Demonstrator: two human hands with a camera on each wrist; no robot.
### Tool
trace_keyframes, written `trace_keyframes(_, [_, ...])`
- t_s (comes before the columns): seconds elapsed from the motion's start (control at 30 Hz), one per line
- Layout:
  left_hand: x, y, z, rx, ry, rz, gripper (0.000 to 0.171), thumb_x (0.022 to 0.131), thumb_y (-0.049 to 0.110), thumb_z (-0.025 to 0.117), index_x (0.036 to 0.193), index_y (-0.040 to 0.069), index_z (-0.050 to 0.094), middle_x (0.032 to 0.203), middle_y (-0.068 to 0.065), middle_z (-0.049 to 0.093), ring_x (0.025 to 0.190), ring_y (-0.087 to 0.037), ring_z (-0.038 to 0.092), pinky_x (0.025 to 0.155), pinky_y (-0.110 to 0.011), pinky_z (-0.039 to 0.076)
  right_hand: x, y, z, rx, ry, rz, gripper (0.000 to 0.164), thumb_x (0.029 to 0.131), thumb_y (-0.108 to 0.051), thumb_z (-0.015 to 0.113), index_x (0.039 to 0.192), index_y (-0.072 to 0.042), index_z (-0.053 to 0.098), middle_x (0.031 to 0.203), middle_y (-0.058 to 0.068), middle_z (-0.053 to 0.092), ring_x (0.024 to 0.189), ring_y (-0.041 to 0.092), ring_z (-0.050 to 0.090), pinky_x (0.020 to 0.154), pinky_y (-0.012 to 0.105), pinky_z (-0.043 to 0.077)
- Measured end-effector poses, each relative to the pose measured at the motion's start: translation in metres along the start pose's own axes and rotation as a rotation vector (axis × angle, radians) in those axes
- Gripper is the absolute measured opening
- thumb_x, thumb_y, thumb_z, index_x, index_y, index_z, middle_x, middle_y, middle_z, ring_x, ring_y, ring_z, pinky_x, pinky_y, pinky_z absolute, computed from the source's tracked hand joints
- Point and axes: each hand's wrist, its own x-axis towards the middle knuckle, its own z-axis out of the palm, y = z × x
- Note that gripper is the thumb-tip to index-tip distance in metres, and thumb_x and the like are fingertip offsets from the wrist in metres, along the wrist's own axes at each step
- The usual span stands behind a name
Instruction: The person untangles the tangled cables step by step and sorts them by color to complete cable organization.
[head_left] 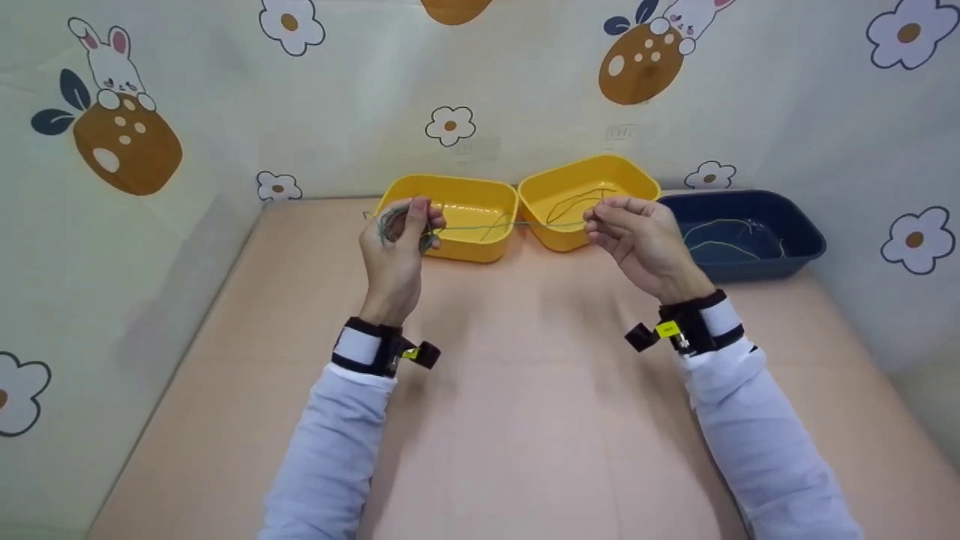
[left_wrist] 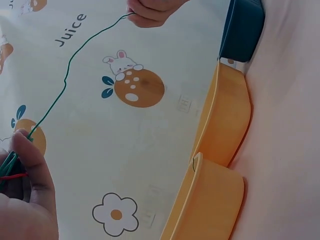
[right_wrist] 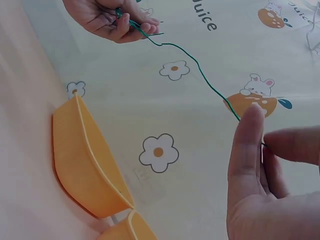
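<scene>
Rising behind everything, a pale backdrop [head_left: 360,97] carried printed flowers, rabbits and brown fruit, and below it spread the pinkish bench [head_left: 487,420]. Two white sleeves, the left [head_left: 322,450] and the right [head_left: 772,442], reached forward over it. Along the far side stood three bins: a dark blue bin [head_left: 750,268] at the right, a left yellow bin [head_left: 469,251], and a middle yellow bin [head_left: 555,238] set at an angle between them. Both hands were raised in front of the bins, well apart from each other. The left hand [head_left: 397,251] gripped a small bundle of coiled wire [head_left: 386,225] with its thumb pressed across the loops; the right hand [head_left: 645,240] pinched the end of a single green wire [left_wrist: 65,82] between thumb and fingers. Black-and-white straps, one on the left wrist [head_left: 358,348] and one on the right [head_left: 721,319], each bore a small dark device. That green wire ran from the bundle to the right hand, slightly kinked along its length. Thin strands [head_left: 716,242] curved inside the blue bin, and a dark looped strand [head_left: 574,196] lay in the middle one. Smallest was a short red piece [left_wrist: 14,176] crossing the bundle.
</scene>
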Motion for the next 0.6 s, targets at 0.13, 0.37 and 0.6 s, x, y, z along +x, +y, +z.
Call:
trace_keyframes(0.13, [0.0027,-0.0012,-0.0038,-0.014,0.035,0.016,0.018,0.115,0.019,0.067,0.120,0.003,0.072,0.111,-0.016,0.079,0.100,-0.022,0.080,0.075,-0.025,0.064,0.0003,-0.0001,-0.0014,0.009,-0.023,-0.037,0.003,0.104,0.001,0.078,0.103,-0.002,0.080,0.101,0.011,0.085,0.089,0.019,0.082,0.089,0.029,0.071])
trace_keyframes(0.37, [0.0027,-0.0008,-0.0057,0.032,0.038,0.029,0.025,0.116,0.019,0.066,0.126,-0.003,0.070,0.110,-0.007,0.083,0.105,-0.023,0.084,0.077,-0.032,0.068,-0.0007,0.0004,0.0004,0.057,0.115,-0.138,0.013,0.097,0.000,0.086,0.103,0.000,0.075,0.100,0.013,0.085,0.086,0.022,0.083,0.086,0.032,0.072])
trace_keyframes(0.6, [0.0021,-0.0014,-0.0028,0.020,0.063,0.017,0.021,0.117,0.020,0.065,0.124,0.002,0.071,0.114,-0.010,0.082,0.108,-0.025,0.084,0.080,-0.034,0.069,-0.0008,-0.0007,0.0005,0.117,0.162,-0.144,0.012,0.100,0.001,0.082,0.109,0.005,0.076,0.104,0.018,0.087,0.099,0.026,0.088,0.097,0.036,0.069])
